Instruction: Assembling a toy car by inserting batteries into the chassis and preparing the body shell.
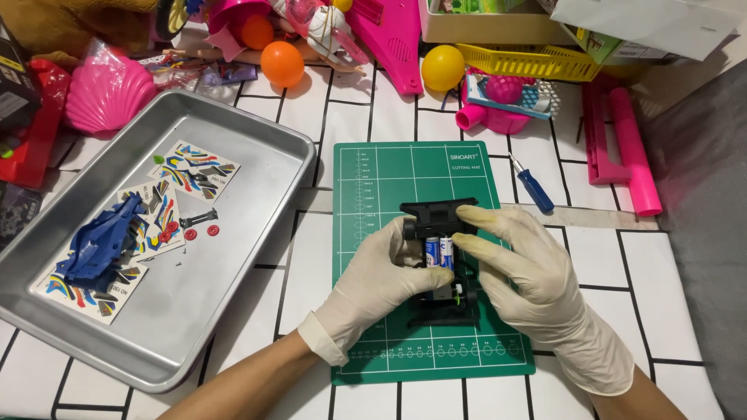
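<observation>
White table [436, 117] with a black grid pattern; toy clutter along the far edge.

Metal tray [233, 128], left of centre, sits on the table. It holds a blue toy car body shell [105, 241], several coloured sticker sheets [193, 169], two small red discs [201, 232] and a small black part [198, 218].

Green cutting mat [389, 175], centre, lies just right of the tray, apart from it. Both gloved hands work over its lower half.

Left hand [381, 284], in a cream glove, grips the black toy car chassis [437, 218] from the left side, fingers curled around its edge.

Right hand [529, 272], same glove, holds the chassis from the right; index finger and thumb extend onto the middle of the chassis, at the batteries.

The chassis is held just above the mat, lengthwise away from the person, front end visible beyond the fingers. Two batteries [439, 253], white and blue, lie side by side in its middle bay. A small green part [458, 296] shows near the rear end.

Blue-handled screwdriver [535, 189] lies on the table just beyond the mat's right edge, untouched.

Far edge: pink shell-shaped toy [105, 93], orange ball [282, 64], yellow ball [442, 68], yellow basket [529, 62].
</observation>
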